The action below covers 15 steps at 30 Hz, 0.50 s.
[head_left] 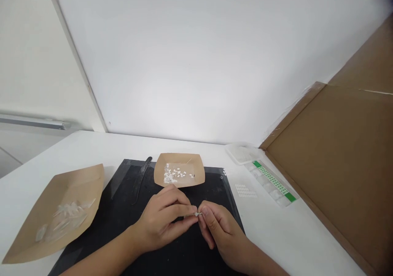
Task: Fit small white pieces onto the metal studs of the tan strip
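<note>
My left hand (166,216) and my right hand (219,227) meet fingertip to fingertip over the black mat (172,255). Between them is a tiny pale, shiny piece (196,214), pinched by the fingers of both hands; its exact shape is too small to tell. Just beyond my left hand stands a brown paper tray (158,173) with many small white oval pieces (170,178) inside.
At the left lies a larger brown tray (30,223) holding clear plastic bags (69,216). A dark curved tool (143,180) rests on the mat. White stickers (245,191), a green-labelled clear organiser (274,182) and a cardboard panel (344,161) are at the right.
</note>
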Available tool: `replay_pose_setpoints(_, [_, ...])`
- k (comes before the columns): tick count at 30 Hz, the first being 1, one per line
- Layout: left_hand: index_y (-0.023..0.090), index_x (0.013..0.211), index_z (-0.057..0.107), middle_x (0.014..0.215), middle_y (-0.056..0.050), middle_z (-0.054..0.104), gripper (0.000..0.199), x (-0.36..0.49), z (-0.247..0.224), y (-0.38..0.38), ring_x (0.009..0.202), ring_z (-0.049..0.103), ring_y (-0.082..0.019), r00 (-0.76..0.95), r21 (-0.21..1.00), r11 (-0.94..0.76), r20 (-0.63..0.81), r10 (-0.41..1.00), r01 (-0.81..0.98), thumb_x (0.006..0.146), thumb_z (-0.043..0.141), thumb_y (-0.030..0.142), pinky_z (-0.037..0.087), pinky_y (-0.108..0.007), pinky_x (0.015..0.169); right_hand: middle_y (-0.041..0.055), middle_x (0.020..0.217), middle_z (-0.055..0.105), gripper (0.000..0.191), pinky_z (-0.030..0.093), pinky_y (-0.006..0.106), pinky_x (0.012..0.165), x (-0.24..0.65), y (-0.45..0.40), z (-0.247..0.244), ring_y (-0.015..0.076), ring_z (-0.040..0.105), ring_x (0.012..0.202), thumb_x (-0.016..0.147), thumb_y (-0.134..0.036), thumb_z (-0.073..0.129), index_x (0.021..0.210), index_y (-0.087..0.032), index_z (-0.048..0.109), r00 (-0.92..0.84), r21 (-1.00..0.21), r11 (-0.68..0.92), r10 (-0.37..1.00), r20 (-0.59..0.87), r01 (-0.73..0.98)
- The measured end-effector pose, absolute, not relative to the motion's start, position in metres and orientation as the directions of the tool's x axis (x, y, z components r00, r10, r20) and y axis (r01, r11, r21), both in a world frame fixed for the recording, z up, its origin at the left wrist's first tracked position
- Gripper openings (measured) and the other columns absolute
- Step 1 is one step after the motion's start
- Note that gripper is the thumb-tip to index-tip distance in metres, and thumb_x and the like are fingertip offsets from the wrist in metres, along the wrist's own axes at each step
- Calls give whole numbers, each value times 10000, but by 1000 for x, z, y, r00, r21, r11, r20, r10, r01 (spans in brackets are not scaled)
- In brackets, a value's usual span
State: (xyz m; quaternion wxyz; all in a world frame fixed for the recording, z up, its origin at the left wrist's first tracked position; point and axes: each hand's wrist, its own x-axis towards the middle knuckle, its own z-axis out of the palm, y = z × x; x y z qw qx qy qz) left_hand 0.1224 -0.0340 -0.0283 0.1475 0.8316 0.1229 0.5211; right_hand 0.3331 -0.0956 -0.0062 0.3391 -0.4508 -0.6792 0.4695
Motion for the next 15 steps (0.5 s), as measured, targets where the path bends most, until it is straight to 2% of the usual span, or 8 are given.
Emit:
replay_pose_setpoints(2, [179,1107,733,895,-50,749,179,122,-27,-34,774,669,-153,448,383,-923,820,355,29,953,764,93,544,-292,720,-41,547,473,633,391,270,612,334,-95,-6,128,465,559,1147,-609,309,670,-223,468,-368,-938,153,929,29,312])
replay_pose_setpoints(6, [183,1122,737,897,-53,762,158,124,-26,-35,783,687,-155,445,412,-911,817,367,-4,984,734,106,559,-289,733,-37,548,477,639,378,270,595,336,-94,-6,126,455,553,1146,-607,311,659,-221,463,-372,-927,150,928,12,343])
replay_pose_setpoints(15, [150,1114,759,909,-96,750,133,127,-31,-37,844,703,-187,435,541,-839,771,466,-61,998,707,109,582,-312,754,-27,634,534,543,396,271,641,337,-97,3,143,502,631,1149,-556,332,763,-218,511,-407,-912,207,912,49,354])
